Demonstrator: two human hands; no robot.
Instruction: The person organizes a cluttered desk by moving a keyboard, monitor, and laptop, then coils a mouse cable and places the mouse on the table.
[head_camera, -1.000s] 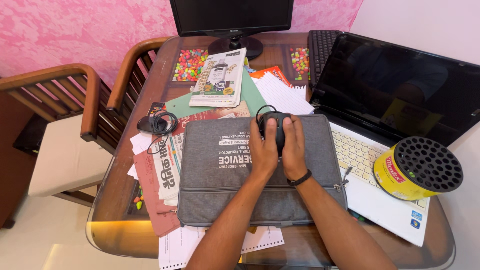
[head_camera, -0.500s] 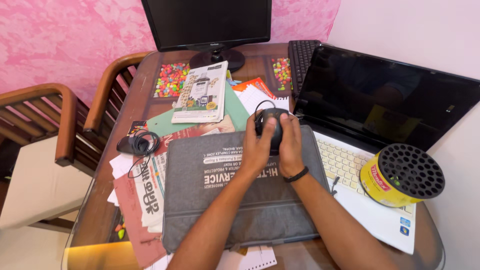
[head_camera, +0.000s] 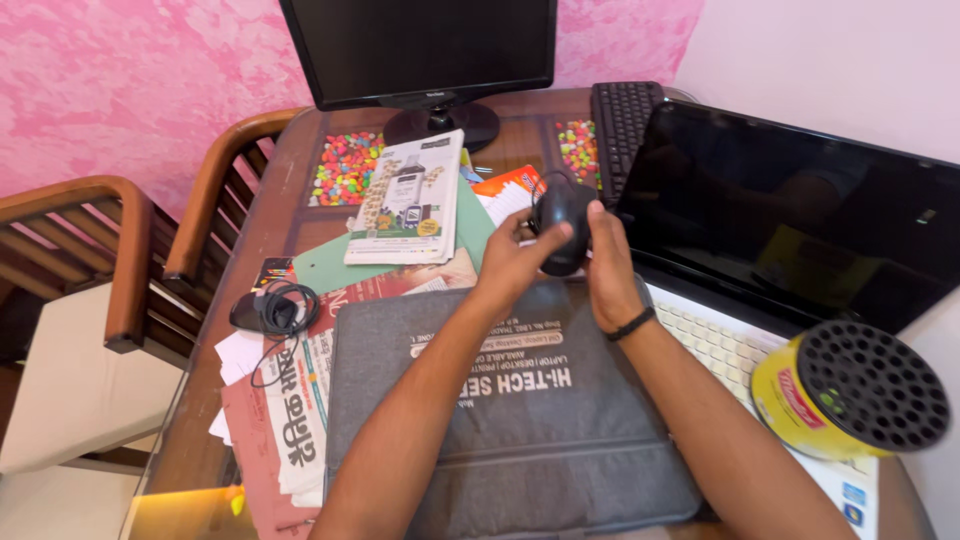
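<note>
Both hands clamped together on 1 black mouse (head_camera: 562, 222), lifted clear of the grey sleeve (head_camera: 520, 410). Left hand (head_camera: 513, 262) grips the mouse's near-left side, thumb across it; right hand (head_camera: 606, 272), black wristband, closes on its right side. Mouse sits above the sleeve's far edge, just in front of the open laptop (head_camera: 800, 215). A second black mouse (head_camera: 270, 312) with coiled cord lies on papers at the desk (head_camera: 290, 225) left. Yellow canister (head_camera: 850, 390) rests on the laptop keyboard.
</note>
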